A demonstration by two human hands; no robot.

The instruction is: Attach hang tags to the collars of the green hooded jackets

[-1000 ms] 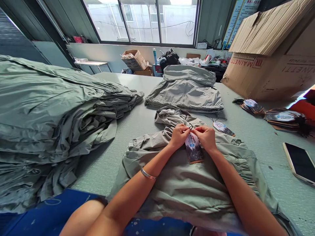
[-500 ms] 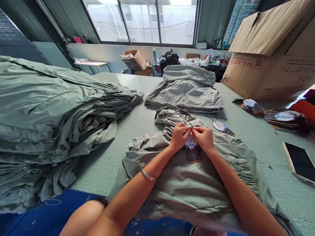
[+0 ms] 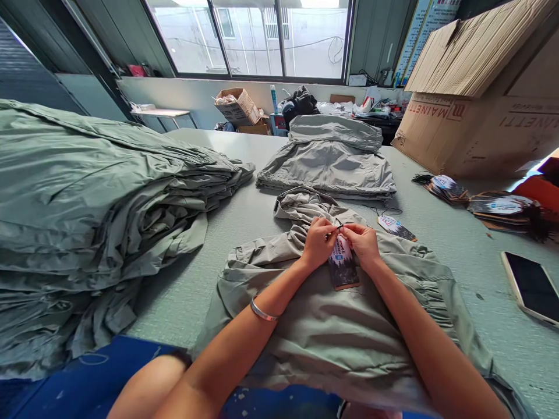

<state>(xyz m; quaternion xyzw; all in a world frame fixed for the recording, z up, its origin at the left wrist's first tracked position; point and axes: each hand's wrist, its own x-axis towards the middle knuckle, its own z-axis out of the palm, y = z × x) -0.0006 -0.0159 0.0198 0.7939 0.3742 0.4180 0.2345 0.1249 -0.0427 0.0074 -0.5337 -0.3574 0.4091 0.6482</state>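
Note:
A grey-green jacket (image 3: 332,331) lies spread before me, its hood (image 3: 301,203) pointing away. Over its neck area both hands meet, fingertips almost touching. My left hand (image 3: 319,241) pinches a thin black hang tag string (image 3: 339,226), and my right hand (image 3: 360,241) pinches the same string from the other side. Beneath the fingers a dark printed hang tag (image 3: 343,270) with a white and blue top rests on the fabric. A second hang tag (image 3: 396,228) with its own black string lies just right of the hood.
Folded jackets (image 3: 327,163) sit further back on the table (image 3: 231,215). A tall garment pile (image 3: 96,198) fills the left. On the right are bundled hang tags (image 3: 445,189), another stack of tags (image 3: 502,206), a phone (image 3: 530,288) and a large cardboard box (image 3: 476,128).
The right fingers have shifted very slightly at the string. Both hands stay in nearly the same place, and the hang tag hangs as before.

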